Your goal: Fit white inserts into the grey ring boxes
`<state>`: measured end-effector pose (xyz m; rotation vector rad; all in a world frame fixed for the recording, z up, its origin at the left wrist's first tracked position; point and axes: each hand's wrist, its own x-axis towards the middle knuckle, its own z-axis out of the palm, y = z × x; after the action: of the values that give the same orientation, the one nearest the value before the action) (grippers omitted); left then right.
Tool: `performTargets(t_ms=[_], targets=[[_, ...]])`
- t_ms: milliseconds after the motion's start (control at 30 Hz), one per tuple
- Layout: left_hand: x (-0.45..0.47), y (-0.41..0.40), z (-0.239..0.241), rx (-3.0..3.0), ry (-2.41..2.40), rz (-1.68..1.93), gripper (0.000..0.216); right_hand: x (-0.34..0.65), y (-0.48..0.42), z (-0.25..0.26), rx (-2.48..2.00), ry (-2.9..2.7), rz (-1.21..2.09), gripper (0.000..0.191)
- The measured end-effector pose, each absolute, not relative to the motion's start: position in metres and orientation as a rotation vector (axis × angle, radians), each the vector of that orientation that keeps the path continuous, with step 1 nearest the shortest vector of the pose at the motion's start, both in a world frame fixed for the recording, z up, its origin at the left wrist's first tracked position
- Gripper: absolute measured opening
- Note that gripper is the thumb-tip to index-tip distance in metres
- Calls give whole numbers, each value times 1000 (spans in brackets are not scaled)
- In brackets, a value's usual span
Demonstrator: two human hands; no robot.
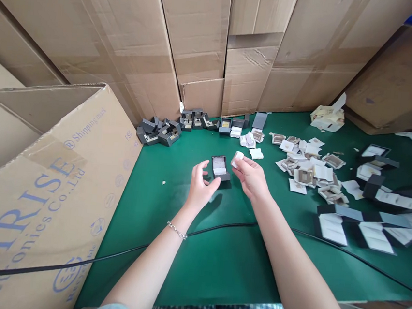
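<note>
A small black jewelry box [220, 168] stands with its lid up in the middle of the table, its white lining showing. My left hand [201, 185] is at the box's near left side with fingers spread and curved; the thumb tip reaches its front edge, and whether it touches is hard to tell. Just right of the box, my right hand [250, 176] pinches a small white box insert [237, 158] between thumb and fingers. Behind that hand, another white insert [256, 153] lies on the green table [182, 254].
Dark jewelry boxes [159, 131] line the back edge. A pile of white and brown inserts [310, 169] lies to the right, near several opened black boxes [373, 231]. A large carton [61, 184] borders the left. A black cable [221, 225] crosses the table under my forearms.
</note>
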<state>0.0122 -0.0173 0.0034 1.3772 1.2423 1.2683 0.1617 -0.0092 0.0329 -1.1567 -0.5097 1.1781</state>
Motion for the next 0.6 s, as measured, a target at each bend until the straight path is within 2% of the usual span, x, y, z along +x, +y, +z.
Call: performTargets(t_ms=[100,233,367,600], targets=[[19,-18,-2,1485,1234,1170,75,149,-10,26,-1138,-501,1254,26],[19,-14,-5,1466,1260,1210,85,131,-14,21,-1132,-684,1287,31],[16,-12,-4,1348,1271,1210,86,124,-19,21,-1302,-932,1024,38],[16,-14,-3,1373,1198,1155,92,127,-21,16,-1467,-1227,664,34]])
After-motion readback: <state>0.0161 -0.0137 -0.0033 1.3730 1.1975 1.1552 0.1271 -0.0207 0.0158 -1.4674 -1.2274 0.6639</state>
